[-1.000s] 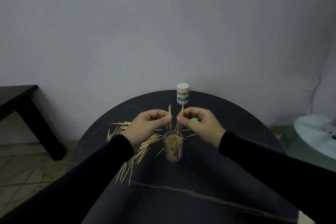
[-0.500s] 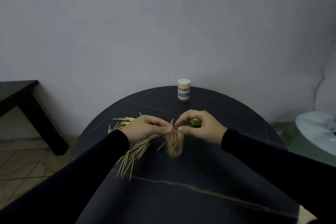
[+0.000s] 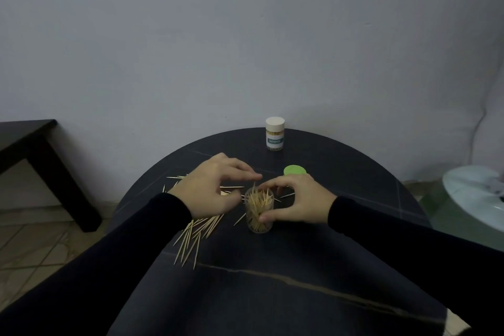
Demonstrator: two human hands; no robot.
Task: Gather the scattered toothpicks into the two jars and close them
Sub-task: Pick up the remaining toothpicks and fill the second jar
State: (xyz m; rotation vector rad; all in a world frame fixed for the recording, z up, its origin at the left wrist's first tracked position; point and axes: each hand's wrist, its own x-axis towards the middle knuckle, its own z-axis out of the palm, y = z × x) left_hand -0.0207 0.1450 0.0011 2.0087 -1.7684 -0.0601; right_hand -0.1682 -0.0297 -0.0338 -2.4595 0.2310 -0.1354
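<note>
Nearest me on the table (image 3: 272, 294), loose toothpicks (image 3: 195, 234) fan out, long axes running near-left to far-right, partly under my left hand (image 3: 211, 192). That hand hovers over them, fingers loosely spread, holding nothing. Just right, open jar (image 3: 259, 211) stands upright, part full; my right hand (image 3: 296, 202) grips its side. Left hand is nearer the pile. Beyond: green lid (image 3: 295, 171), then closed jar (image 3: 275, 133).
</note>
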